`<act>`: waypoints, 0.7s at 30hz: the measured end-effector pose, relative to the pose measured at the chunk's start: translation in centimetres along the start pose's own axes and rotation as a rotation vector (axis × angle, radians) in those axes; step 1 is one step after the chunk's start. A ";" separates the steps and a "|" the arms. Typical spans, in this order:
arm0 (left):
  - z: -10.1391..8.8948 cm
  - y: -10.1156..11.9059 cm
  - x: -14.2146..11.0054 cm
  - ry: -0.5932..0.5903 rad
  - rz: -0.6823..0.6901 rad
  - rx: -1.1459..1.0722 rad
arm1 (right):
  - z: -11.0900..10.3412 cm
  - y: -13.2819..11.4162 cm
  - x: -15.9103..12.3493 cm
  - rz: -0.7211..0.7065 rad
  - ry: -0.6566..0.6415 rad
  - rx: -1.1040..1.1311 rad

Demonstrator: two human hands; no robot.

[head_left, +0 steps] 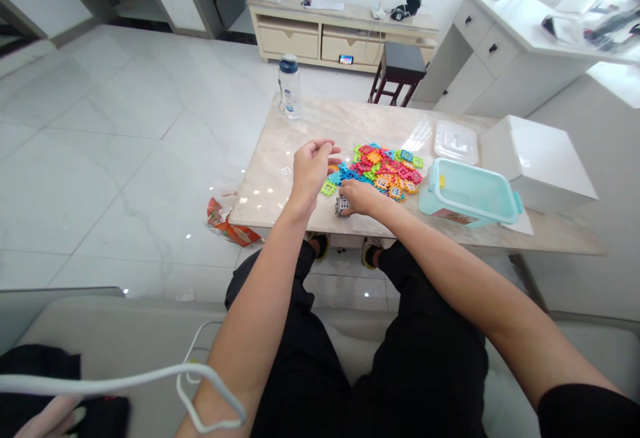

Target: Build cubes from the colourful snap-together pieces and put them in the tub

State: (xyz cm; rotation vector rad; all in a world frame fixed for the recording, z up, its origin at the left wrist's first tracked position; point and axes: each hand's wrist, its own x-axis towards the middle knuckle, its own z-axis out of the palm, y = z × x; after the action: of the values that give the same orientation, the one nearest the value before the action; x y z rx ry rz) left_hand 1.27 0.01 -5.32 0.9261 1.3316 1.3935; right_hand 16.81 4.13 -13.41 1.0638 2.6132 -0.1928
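Observation:
My right hand (359,197) is closed around a small grey block piece (342,207) with a white window grid, low over the table near its front edge. To its left, my left hand (316,161) is raised above the tabletop, fingers apart and nothing visible in them. A heap of colourful toothed plastic building pieces (377,168), in red, blue, green and orange, lies just beyond both hands. One green piece (329,188) sits at the heap's near left side. A loose white window-grid piece (285,171) lies apart on the left of the table.
A pale turquoise bin (470,206) stands right of the heap, with a clear lid (455,143) behind it and a white box (540,158) beyond. A water bottle (289,88) stands at the far left corner. An orange bag (230,223) rests below the table's left edge.

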 end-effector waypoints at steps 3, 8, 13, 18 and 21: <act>-0.5 0.2 0.0 0.006 -0.003 0.010 | 0.0 0.0 0.0 0.017 -0.005 -0.008; -0.9 0.2 0.1 0.012 0.008 0.012 | 0.2 0.2 -0.1 0.027 -0.010 -0.013; -1.0 0.0 0.3 0.022 0.021 0.011 | 0.1 -0.1 -0.1 0.023 -0.003 -0.031; -2.1 -0.9 0.6 0.035 0.006 0.087 | -1.5 0.6 -0.8 0.055 0.024 0.075; -3.2 -2.4 1.5 0.066 -0.021 0.180 | -2.5 1.6 -1.9 0.093 0.031 0.162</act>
State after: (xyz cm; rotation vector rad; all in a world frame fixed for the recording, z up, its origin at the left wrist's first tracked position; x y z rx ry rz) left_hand -1.80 0.49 -8.24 0.9881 1.5321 1.3138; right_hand 18.61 4.61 -10.44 1.2485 2.6045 -0.3747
